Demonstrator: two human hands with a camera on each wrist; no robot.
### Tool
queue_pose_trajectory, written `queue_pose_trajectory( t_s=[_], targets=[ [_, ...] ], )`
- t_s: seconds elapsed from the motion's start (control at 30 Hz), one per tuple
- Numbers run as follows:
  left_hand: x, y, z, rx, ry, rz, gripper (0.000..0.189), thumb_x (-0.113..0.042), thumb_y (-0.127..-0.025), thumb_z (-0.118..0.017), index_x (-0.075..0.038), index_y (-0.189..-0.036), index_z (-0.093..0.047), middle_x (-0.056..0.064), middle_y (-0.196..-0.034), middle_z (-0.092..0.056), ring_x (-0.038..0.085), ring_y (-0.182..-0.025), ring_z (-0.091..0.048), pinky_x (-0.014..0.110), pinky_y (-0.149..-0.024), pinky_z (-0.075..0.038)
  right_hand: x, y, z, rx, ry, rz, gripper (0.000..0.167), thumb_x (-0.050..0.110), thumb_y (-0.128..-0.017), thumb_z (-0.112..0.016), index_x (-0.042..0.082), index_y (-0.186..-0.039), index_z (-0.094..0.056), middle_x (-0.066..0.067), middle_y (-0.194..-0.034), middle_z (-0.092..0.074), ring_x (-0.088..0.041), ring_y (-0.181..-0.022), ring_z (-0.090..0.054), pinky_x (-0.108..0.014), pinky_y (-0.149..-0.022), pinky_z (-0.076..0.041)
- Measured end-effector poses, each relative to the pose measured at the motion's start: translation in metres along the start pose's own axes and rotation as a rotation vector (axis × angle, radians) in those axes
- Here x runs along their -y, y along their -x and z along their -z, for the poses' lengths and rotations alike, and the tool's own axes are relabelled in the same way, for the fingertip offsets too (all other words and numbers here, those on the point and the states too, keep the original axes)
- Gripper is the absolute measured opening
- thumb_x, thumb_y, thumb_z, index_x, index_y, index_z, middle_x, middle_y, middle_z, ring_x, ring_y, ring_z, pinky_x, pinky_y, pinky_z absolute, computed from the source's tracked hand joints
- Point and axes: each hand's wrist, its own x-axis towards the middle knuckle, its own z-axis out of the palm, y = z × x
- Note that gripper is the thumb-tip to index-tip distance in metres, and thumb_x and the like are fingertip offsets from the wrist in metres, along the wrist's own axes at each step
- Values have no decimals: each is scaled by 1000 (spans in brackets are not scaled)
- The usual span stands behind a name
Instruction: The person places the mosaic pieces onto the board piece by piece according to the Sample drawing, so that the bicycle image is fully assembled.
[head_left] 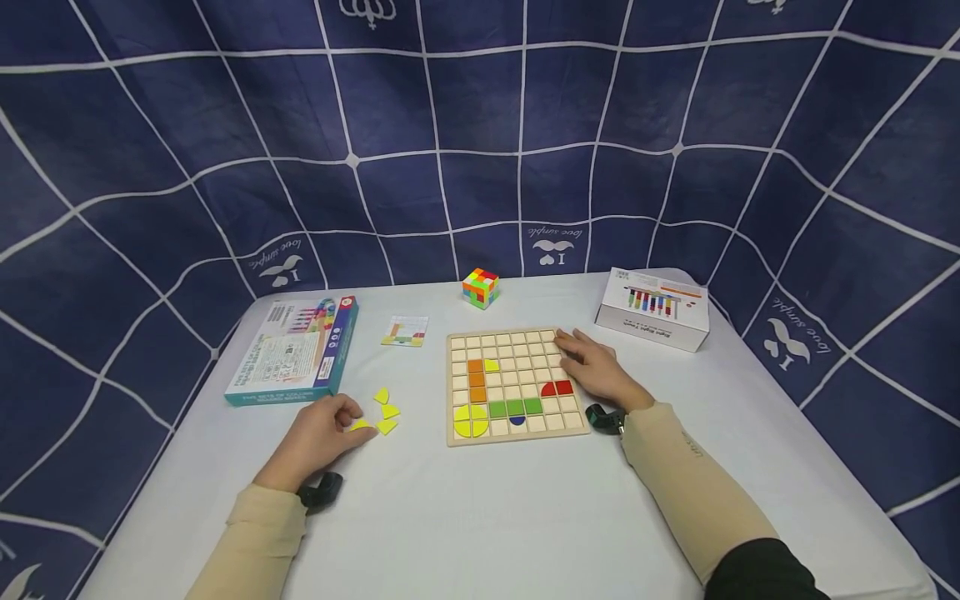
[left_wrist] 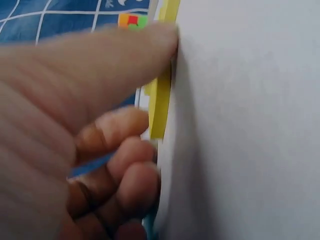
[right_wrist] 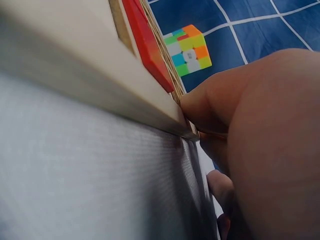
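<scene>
Yellow piece (head_left: 360,424): pinched by fingers of left hand (head_left: 318,437), presumably for lifting; loose pieces (head_left: 389,411) laid just beside. Wooden board (head_left: 510,377): touched by relaxed fingers of right hand (head_left: 596,369), apparently for steadying.

A beige left sleeve (head_left: 255,542) and a beige right sleeve (head_left: 686,483), the latter bearing small dark lettering (head_left: 692,444) (too tiny to read) and meeting black fabric (head_left: 765,571), accompany rounded black wrist devices (head_left: 321,492).
</scene>
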Motion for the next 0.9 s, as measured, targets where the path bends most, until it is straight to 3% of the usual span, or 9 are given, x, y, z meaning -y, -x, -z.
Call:
queue_pose_trajectory(
  t_s=[0.2, 0.37, 0.5, 0.7, 0.9],
  targets=[
    [0, -2, -3, -3, -3, 28, 29, -28, -84, -86, -9, -101, -72, 3, -86, -61, 20, -80, -53, 32, -70, -45, -1, -1, -1, 0, 9, 5, 51, 29, -106, -52, 15, -155, -47, 4, -168, -32, -31, -159, -15, -61, -123, -6],
    [0, 0, -2, 14, 19, -15, 24, -23, -86, -84, -13, -106, -76, 5, -100, -65, 21, -89, -55, 37, -79, -50, 0, 0, 0, 1, 5, 5, 51, 28, -106, -52, 14, -155, -47, 4, -168, -32, -31, -159, -15, -61, -123, -6],
    [0, 1, 0, 21, 14, -18, 31, -24, -85, -84, -13, -113, -75, 7, -110, -66, 23, -94, -57, 42, -85, -52, 0, 0, 0, 0, 10, 6, 51, 29, -106, -51, 15, -155, -47, 4, -168, -32, -31, -159, -15, -62, -123, -6],
    [0, 2, 1, 1, -9, 25, 40, -32, -82, -87, -8, -111, -71, 7, -101, -63, 23, -90, -56, 39, -82, -51, 1, 1, 0, -2, 7, 6, 51, 29, -106, -51, 15, -155, -46, 4, -168, -32, -31, -159, -15, -61, -123, -7],
    [0, 0, 0, 18, 34, 5, 33, -23, -86, -83, -8, -114, -73, 6, -102, -63, 22, -90, -55, 37, -81, -49, 1, 1, 1, -3, 1, 6, 51, 29, -106, -52, 14, -155, -47, 4, -168, -32, -31, -159, -15, -62, -123, -6]
  ],
)
